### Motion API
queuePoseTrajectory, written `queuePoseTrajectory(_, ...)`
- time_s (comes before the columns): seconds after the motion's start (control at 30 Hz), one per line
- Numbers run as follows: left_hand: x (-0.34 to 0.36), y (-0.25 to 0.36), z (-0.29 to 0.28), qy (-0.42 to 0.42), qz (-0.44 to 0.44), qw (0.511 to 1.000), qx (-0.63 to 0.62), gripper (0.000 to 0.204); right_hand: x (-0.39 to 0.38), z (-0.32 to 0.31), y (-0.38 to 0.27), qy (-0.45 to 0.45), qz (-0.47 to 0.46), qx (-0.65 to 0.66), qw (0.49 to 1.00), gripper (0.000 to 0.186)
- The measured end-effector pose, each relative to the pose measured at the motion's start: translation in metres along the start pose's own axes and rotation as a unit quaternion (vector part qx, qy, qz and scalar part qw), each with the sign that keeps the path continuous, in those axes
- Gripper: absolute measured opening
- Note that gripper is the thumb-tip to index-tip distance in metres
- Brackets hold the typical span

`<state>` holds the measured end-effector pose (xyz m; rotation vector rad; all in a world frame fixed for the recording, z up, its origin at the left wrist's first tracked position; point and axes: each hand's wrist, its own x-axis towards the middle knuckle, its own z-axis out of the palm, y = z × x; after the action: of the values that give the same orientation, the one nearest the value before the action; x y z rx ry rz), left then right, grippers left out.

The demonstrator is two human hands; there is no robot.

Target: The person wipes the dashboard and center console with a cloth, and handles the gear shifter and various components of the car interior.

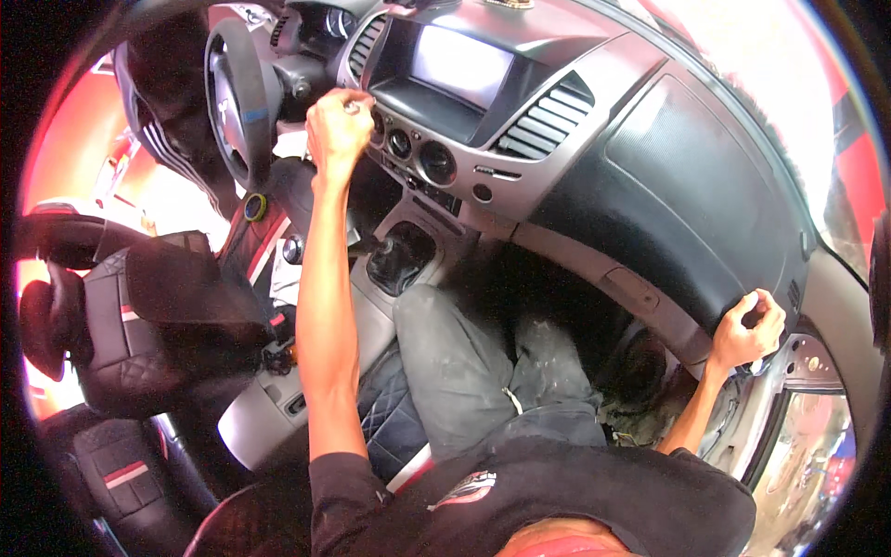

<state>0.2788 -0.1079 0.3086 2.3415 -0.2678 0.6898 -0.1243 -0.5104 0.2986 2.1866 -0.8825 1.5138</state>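
Your dashboard (pixel 650 213) is matte black and grey, one bright screen (pixel 461 65), three dials (pixel 436 162); left hand (pixel 339 137) at eleven o'clock, right hand (pixel 745 332) at three, curled — whether clamped, I can't tell.

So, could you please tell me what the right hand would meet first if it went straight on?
Most likely the black dashboard panel, near its right end, though depth at the right hand is hard to judge.

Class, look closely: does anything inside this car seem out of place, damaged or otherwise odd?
Possibly: the footwell floor near the door side looks rough and bare, as if its covering were missing, though shadow hides much. The grey trousers also carry pale smudges. The dashboard shows no plain damage.
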Motion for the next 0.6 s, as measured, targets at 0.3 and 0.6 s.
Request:
queuePoseTrajectory(0.3,0.019,-0.022,-0.005,0.009,-0.021,0.999,0.035,0.022,-0.001,-0.002,0.0,0.003,0.003,0.011,1.0,0.005)
queuePoseTrajectory(0.6,0.039,-0.003,-0.024,-0.142,0.036,0.983,0.113,0.024,-0.001,-0.002,0.001,-0.002,-0.005,-0.004,1.0,0.005)
